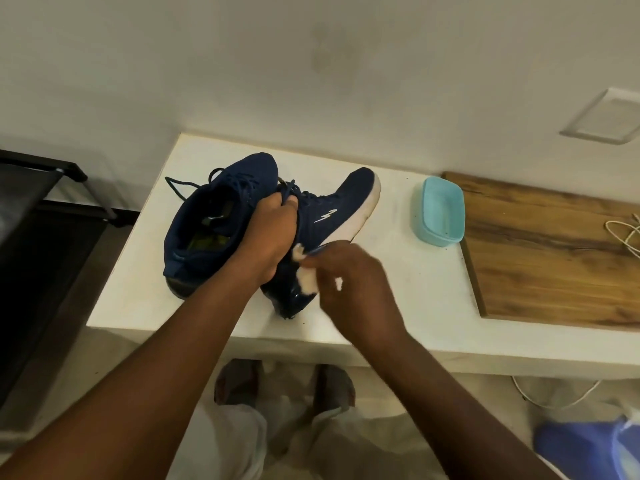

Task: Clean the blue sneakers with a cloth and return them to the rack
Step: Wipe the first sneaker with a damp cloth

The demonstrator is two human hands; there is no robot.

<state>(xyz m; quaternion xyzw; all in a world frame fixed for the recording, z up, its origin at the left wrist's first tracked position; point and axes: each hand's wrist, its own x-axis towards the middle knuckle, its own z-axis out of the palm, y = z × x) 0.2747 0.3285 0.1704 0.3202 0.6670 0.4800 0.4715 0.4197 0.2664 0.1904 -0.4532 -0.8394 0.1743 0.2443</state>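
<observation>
Fingers (278, 204) of the left hand (273, 233) curl round the laced top of the tilted blue sneaker (332, 206), right hand (349, 282) fingers pinch a white cloth (307, 277) against its heel just beneath, and the other blue sneaker (214, 216) sits on the counter (398, 289) immediately left of them.

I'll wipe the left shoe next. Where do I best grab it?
Grip the left shoe at its heel collar, coming from your near side. Its opening faces you and the toe points toward the wall, so your fingers can hook inside that padded rim.
</observation>
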